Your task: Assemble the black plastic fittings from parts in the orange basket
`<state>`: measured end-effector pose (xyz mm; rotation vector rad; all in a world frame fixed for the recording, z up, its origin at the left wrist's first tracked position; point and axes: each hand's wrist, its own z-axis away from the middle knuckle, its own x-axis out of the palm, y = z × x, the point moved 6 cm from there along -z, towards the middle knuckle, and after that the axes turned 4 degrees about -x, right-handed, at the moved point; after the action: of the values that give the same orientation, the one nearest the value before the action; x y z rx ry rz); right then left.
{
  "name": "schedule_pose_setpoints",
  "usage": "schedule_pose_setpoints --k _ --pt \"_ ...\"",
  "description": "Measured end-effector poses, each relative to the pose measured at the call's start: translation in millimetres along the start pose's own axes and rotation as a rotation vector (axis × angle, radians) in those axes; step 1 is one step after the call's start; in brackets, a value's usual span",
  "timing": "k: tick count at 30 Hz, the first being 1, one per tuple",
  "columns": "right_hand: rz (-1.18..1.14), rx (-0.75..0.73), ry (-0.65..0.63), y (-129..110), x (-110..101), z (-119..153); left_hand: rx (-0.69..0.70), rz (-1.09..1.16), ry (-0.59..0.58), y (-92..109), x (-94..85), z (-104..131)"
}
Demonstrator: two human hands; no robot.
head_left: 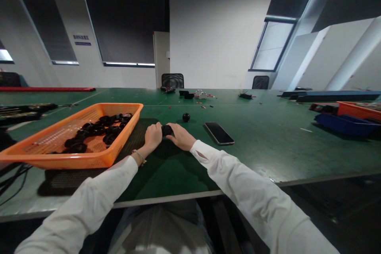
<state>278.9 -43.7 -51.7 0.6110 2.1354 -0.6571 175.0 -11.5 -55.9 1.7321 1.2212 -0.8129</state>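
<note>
Between my two hands, just above the green table (190, 174), is a small black part (167, 130). My left hand (153, 135) is closed on its left side, and my right hand (181, 136) grips it from the right with fingers bent. Another small round black part (186, 117) stands on the table a little beyond my right hand. To the left of my left hand, an orange basket (126, 135) holds several glossy black parts (97, 128).
A phone (219, 133) lies right of my right hand. Farther back are black and white pieces (200, 94) and a dark tool (168, 89). A blue bin (345, 124) sits at the right, and cables (14, 180) at the left edge.
</note>
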Motion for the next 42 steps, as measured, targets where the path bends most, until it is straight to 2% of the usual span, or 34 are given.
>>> schedule_pose_setpoints --k 5,13,24,30,37,42 --pt "-0.006 0.049 0.012 2.6 -0.8 1.9 0.056 -0.092 -0.015 7.7 -1.6 4.7" --pt "-0.051 0.102 0.019 5.3 -2.1 2.8 0.079 -0.042 0.026 7.4 -2.5 5.0" --pt "-0.107 0.229 0.037 9.2 -0.4 2.1 0.159 -0.092 0.050 11.0 -1.9 5.6" --pt "-0.155 0.280 0.043 10.1 -1.7 1.2 0.141 -0.003 0.062 11.2 -5.7 5.4" --pt "-0.401 0.363 0.036 15.8 5.9 1.5 0.219 0.058 0.144 10.7 -9.4 4.2" --pt "-0.399 0.338 0.006 18.6 9.8 0.4 0.176 0.114 0.112 8.7 -10.1 0.9"
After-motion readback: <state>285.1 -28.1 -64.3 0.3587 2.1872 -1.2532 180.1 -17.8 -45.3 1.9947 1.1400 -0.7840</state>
